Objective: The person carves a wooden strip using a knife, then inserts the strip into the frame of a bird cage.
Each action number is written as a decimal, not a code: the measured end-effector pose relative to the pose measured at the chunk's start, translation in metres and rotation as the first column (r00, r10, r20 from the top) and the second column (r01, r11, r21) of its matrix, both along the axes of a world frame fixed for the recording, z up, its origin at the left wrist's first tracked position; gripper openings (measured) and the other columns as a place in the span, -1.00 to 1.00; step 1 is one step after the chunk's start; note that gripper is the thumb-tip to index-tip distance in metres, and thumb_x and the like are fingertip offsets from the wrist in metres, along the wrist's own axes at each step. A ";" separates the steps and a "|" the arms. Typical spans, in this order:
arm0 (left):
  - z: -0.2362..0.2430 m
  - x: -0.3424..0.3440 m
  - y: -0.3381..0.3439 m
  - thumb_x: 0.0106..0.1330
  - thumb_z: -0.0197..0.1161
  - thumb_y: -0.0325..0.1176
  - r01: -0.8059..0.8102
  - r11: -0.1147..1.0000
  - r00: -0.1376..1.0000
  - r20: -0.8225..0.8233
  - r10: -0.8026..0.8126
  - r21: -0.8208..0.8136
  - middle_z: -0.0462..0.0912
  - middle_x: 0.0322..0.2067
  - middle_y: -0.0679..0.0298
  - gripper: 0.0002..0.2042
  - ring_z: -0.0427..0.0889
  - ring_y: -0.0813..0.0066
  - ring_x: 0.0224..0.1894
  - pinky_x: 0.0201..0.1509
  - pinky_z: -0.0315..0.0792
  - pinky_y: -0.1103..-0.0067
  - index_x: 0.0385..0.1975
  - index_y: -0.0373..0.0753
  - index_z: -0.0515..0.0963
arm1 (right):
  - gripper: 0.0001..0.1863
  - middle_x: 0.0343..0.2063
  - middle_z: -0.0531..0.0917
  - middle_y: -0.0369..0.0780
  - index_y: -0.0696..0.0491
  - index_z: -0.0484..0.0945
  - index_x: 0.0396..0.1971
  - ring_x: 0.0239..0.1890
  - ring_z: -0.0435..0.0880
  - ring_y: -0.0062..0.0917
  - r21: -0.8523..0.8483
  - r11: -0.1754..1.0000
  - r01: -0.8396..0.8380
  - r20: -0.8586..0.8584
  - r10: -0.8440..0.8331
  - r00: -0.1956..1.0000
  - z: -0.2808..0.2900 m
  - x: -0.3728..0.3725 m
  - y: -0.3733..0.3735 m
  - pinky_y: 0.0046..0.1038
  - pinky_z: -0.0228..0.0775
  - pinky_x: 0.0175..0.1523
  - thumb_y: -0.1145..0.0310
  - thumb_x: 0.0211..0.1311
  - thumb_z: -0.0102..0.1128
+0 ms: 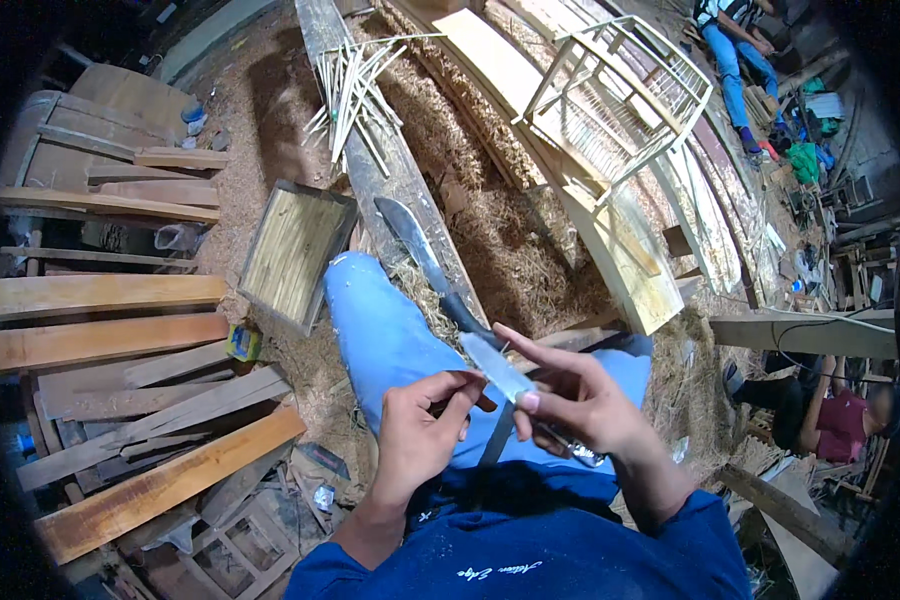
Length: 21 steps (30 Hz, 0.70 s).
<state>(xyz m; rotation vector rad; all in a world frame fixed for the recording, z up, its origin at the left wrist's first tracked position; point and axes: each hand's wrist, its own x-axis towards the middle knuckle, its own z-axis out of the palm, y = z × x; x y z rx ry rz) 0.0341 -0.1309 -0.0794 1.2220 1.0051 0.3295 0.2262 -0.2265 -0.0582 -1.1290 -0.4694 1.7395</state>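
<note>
My right hand grips a small knife, its pale blade pointing up and left over my lap. My left hand is curled just left of the blade, thumb and forefinger pinched on a thin dark strip that runs down between the two hands. How the strip meets the blade is hidden by my fingers. A large machete with a dark handle lies on a plank just beyond my blue-trousered knee, untouched.
Wooden planks are stacked at left. A slatted wooden tray, a bundle of thin sticks and a pale wooden cage frame stand on the shavings-covered floor. One person sits far back, another at right.
</note>
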 end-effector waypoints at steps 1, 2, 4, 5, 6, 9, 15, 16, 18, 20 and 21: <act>0.003 0.003 0.002 0.44 0.24 -0.42 0.006 1.000 1.000 -0.006 -0.006 0.018 0.74 -0.47 0.31 -0.84 0.43 0.81 -0.61 -0.57 0.28 0.72 -0.18 -0.35 0.71 | -0.27 -0.51 0.67 -0.30 -0.12 0.10 0.52 -0.63 0.44 -0.75 0.055 0.998 0.004 0.032 -0.006 0.999 -0.002 -0.003 0.002 -0.63 0.27 -0.55 0.54 0.42 0.12; 0.007 0.006 0.005 0.44 0.22 -0.44 0.013 0.999 1.000 -0.012 -0.012 0.036 0.73 -0.48 0.32 -0.85 0.45 0.80 -0.60 -0.56 0.29 0.72 -0.18 -0.35 0.71 | -0.26 -0.51 0.67 -0.29 -0.12 0.08 0.53 -0.62 0.45 -0.75 0.082 0.996 0.026 0.041 -0.030 0.999 0.002 -0.004 0.005 -0.63 0.28 -0.55 0.52 0.42 0.13; 0.013 0.010 0.007 0.42 0.23 -0.47 0.005 0.999 1.000 0.011 -0.006 0.051 0.72 -0.49 0.33 -0.86 0.45 0.78 -0.60 -0.56 0.31 0.71 -0.21 -0.36 0.71 | -0.26 -0.52 0.66 -0.29 -0.13 0.06 0.53 -0.63 0.45 -0.75 0.033 0.999 0.022 0.022 -0.023 1.000 0.006 0.000 0.007 -0.63 0.27 -0.56 0.50 0.43 0.13; 0.016 0.012 0.008 0.39 0.24 -0.49 -0.003 0.999 1.000 0.023 0.002 0.053 0.71 -0.50 0.34 -0.87 0.46 0.77 -0.60 -0.55 0.32 0.70 -0.23 -0.38 0.71 | -0.26 -0.52 0.66 -0.29 -0.13 0.07 0.53 -0.64 0.44 -0.74 0.031 0.999 0.014 0.011 -0.014 1.000 0.011 0.000 0.008 -0.62 0.26 -0.57 0.50 0.44 0.12; 0.016 0.012 0.008 0.39 0.24 -0.49 0.005 0.998 0.999 0.036 -0.007 0.070 0.71 -0.50 0.34 -0.87 0.46 0.77 -0.60 -0.55 0.32 0.70 -0.23 -0.38 0.71 | -0.27 -0.53 0.65 -0.29 -0.13 0.07 0.53 -0.65 0.43 -0.74 0.028 1.000 0.007 0.000 -0.007 1.000 0.015 0.000 0.009 -0.62 0.25 -0.59 0.49 0.44 0.12; 0.016 0.023 0.012 0.26 0.26 -0.55 0.054 0.976 0.998 -0.042 -0.047 0.209 0.72 -0.52 0.29 -0.88 0.59 0.68 -0.52 -0.46 0.43 0.64 -0.30 -0.47 0.67 | -0.33 -0.54 0.63 -0.31 -0.08 0.16 0.50 -0.68 0.41 -0.74 0.060 0.998 0.022 0.029 -0.024 0.999 0.018 0.003 0.010 -0.62 0.22 -0.61 0.46 0.44 0.15; 0.036 0.039 0.013 0.27 0.28 -0.58 0.049 0.949 0.996 0.061 -0.071 0.311 0.77 -0.44 0.14 -0.89 0.73 0.57 -0.37 -0.28 0.54 0.64 -0.28 -0.47 0.68 | -0.40 -0.54 0.63 -0.32 -0.02 0.28 0.44 -0.64 0.44 -0.76 0.098 0.992 0.080 0.065 -0.087 0.994 0.038 0.017 0.009 -0.62 0.26 -0.56 0.45 0.44 0.17; 0.037 0.041 0.013 0.28 0.29 -0.58 0.063 0.947 0.995 0.059 -0.086 0.314 0.77 -0.43 0.14 -0.89 0.73 0.56 -0.38 -0.29 0.54 0.64 -0.27 -0.48 0.68 | -0.41 -0.53 0.64 -0.32 -0.01 0.29 0.43 -0.62 0.46 -0.76 0.104 0.991 0.086 0.092 -0.096 0.991 0.040 0.019 0.008 -0.62 0.27 -0.54 0.45 0.43 0.17; 0.028 0.044 0.015 0.30 0.29 -0.56 0.098 0.931 0.987 0.083 -0.135 0.352 0.77 -0.43 0.14 -0.89 0.73 0.55 -0.38 -0.28 0.54 0.64 -0.26 -0.47 0.68 | -0.41 -0.52 0.65 -0.32 0.01 0.30 0.43 -0.59 0.48 -0.75 0.084 0.990 0.110 0.053 -0.115 0.992 0.043 0.025 0.002 -0.63 0.30 -0.51 0.45 0.42 0.17; 0.031 0.049 0.016 0.33 0.30 -0.54 0.124 0.914 0.980 0.098 -0.175 0.386 0.77 -0.42 0.15 -0.88 0.73 0.55 -0.38 -0.28 0.55 0.65 -0.25 -0.47 0.69 | -0.40 -0.52 0.65 -0.31 0.03 0.30 0.42 -0.60 0.49 -0.76 0.177 0.959 0.221 0.195 -0.254 0.947 0.037 0.032 -0.002 -0.64 0.31 -0.51 0.46 0.41 0.18; 0.038 0.050 0.015 0.35 0.30 -0.52 0.111 0.934 0.985 0.089 -0.149 0.339 0.77 -0.42 0.15 -0.88 0.73 0.55 -0.39 -0.29 0.55 0.65 -0.24 -0.45 0.70 | -0.39 -0.50 0.66 -0.30 0.04 0.29 0.42 -0.59 0.52 -0.75 0.159 0.930 0.331 0.144 -0.353 0.924 0.027 0.043 -0.007 -0.64 0.34 -0.51 0.46 0.40 0.18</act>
